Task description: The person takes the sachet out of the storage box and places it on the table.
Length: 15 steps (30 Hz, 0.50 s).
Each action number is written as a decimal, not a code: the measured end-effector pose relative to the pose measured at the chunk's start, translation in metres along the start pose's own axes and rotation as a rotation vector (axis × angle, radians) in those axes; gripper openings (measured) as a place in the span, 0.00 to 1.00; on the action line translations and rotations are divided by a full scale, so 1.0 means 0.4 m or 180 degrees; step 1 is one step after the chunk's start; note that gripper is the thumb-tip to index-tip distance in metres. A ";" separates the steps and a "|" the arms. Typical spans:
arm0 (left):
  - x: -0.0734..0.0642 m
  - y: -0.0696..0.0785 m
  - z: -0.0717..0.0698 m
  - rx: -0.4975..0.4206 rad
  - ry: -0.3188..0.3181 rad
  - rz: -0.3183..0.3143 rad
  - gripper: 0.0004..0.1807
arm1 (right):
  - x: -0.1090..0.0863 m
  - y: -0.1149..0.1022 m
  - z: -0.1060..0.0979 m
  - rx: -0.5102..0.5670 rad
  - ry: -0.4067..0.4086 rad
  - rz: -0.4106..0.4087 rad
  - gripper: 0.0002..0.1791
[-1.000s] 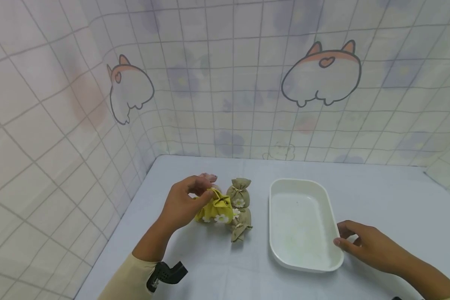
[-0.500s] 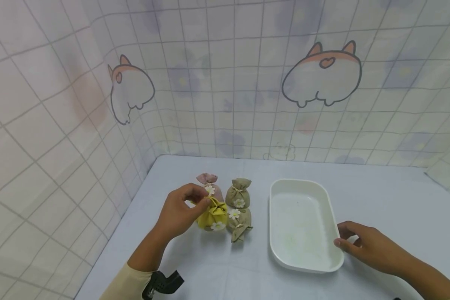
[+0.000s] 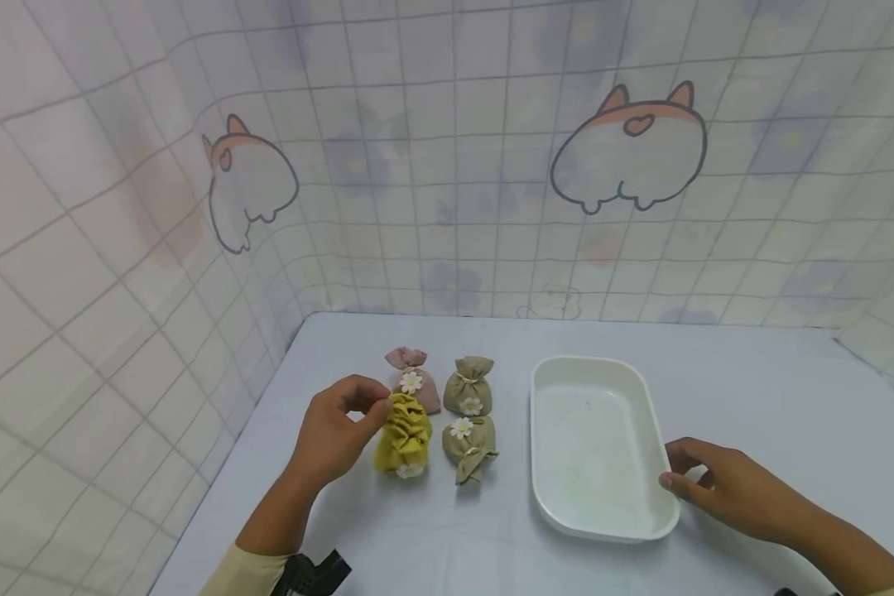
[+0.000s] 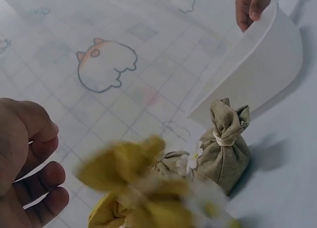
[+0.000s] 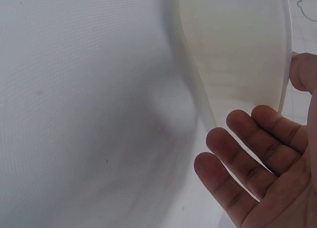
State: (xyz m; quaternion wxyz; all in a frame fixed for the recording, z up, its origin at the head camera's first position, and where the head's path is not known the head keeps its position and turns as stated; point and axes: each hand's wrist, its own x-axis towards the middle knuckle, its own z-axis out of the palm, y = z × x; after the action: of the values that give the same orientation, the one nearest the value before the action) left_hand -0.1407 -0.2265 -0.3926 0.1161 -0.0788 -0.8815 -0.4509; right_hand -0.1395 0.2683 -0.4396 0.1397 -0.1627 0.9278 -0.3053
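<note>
My left hand (image 3: 343, 430) is just left of a yellow cloth pouch (image 3: 406, 426) with a white flower. In the left wrist view a gap separates the loosely curled fingers from that pouch (image 4: 138, 183), which is blurred and tilted. A second yellow pouch (image 4: 106, 210) shows partly behind it. Beside them lie a pink pouch (image 3: 420, 389) and two beige pouches, one farther back (image 3: 468, 389) and one nearer (image 3: 468, 443). My right hand (image 3: 730, 488) pinches the right rim of a white tray (image 3: 603, 530), its thumb at the edge and its fingers along the outer wall.
A pale cloth covers the table (image 3: 492, 546). Behind and to the left hangs a checked curtain (image 3: 447, 165) with cartoon animals, close to the table's far and left edges.
My left hand has moved left and toward me with the yellow pouch, then come apart from it. The pink pouch has come into fuller view. The right hand and tray have stayed put.
</note>
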 end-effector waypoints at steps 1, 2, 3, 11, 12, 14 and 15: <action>0.001 -0.002 -0.002 -0.0020 0.0022 -0.0003 0.04 | 0.001 -0.001 -0.001 -0.0010 -0.0004 0.0013 0.27; 0.003 -0.002 -0.003 -0.0038 0.0044 -0.0003 0.04 | 0.001 -0.002 -0.001 -0.0013 -0.0013 0.0031 0.27; 0.005 -0.002 -0.004 -0.0054 0.0062 -0.0004 0.04 | 0.002 -0.002 -0.001 -0.0013 -0.0020 0.0063 0.27; 0.012 0.004 -0.010 0.0027 0.0069 0.0049 0.04 | 0.015 -0.005 0.001 -0.0077 -0.0056 0.0101 0.29; 0.013 0.003 -0.011 0.0045 0.0066 0.0070 0.04 | 0.017 -0.006 0.003 -0.0100 -0.0053 0.0126 0.29; 0.016 0.002 -0.012 0.0083 0.0062 0.0113 0.04 | 0.021 -0.008 0.006 -0.0170 -0.0051 0.0145 0.30; 0.018 0.002 -0.013 0.0095 0.0056 0.0132 0.04 | 0.023 -0.009 0.008 -0.0195 -0.0043 0.0156 0.31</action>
State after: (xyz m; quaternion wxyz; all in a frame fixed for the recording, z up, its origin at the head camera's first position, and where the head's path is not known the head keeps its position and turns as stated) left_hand -0.1466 -0.2303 -0.3872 0.1344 -0.0914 -0.8852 -0.4358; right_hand -0.1459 0.2605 -0.4413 0.1484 -0.1462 0.9394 -0.2721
